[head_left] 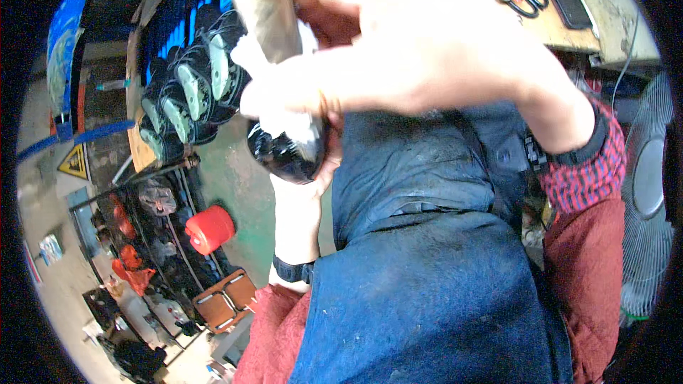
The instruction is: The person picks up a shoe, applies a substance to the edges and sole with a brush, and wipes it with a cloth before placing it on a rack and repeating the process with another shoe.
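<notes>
Close in front of me is what looks like a shoe [288, 153], with a glossy black rounded end and a long greyish-tan strip running up out of the picture. My left hand [329, 160] grips it from below and behind; most of those fingers are hidden by it. My right hand [427, 50], pale with glare, reaches across from the right. Its thumb and fingers pinch a crumpled white cloth or tissue [290, 122] against the black surface. The glare blurs where the fingers end.
Several black shoes with pale green soles [191, 89] stand on a rack at upper left. Scissors [530, 0] lie on a worktable [569, 37] at upper right. A fan [647, 178] stands right. A red jerrycan [210, 230] and brown folding stool [224, 301] are lower left.
</notes>
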`<state>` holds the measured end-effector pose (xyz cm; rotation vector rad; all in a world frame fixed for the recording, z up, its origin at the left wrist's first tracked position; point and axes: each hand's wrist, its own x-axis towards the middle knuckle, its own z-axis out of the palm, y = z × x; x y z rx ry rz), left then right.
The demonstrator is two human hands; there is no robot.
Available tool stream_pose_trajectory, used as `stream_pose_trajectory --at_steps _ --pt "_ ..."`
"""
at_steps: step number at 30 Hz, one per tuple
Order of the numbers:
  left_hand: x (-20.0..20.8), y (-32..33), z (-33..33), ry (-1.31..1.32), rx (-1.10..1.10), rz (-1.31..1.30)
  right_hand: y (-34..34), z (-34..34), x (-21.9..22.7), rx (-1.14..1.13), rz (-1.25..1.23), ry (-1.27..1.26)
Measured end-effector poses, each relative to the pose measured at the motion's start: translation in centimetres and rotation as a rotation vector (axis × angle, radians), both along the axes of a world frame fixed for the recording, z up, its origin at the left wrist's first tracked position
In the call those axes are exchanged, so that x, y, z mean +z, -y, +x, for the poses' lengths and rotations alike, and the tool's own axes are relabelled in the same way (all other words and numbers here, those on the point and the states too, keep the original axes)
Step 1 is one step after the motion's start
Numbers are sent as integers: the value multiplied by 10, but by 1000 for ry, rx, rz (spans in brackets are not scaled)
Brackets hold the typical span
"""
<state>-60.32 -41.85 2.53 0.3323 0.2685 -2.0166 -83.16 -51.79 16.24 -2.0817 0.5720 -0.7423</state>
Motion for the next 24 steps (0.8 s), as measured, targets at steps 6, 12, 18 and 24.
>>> stream_pose_trajectory --at_steps 6,12,18,24 --pt "5 8 -8 723 -26 -238 3 30 -25 -259 49 95" --pt "36 22 -27 781 13 -356 -5 18 -7 -181 564 269" --pt "72 31 -27 773 6 -40 31 -12 -50 -596 617 591" --pt "82 161 0 1664 -128 -546 27 -99 -76 -609 529 774"
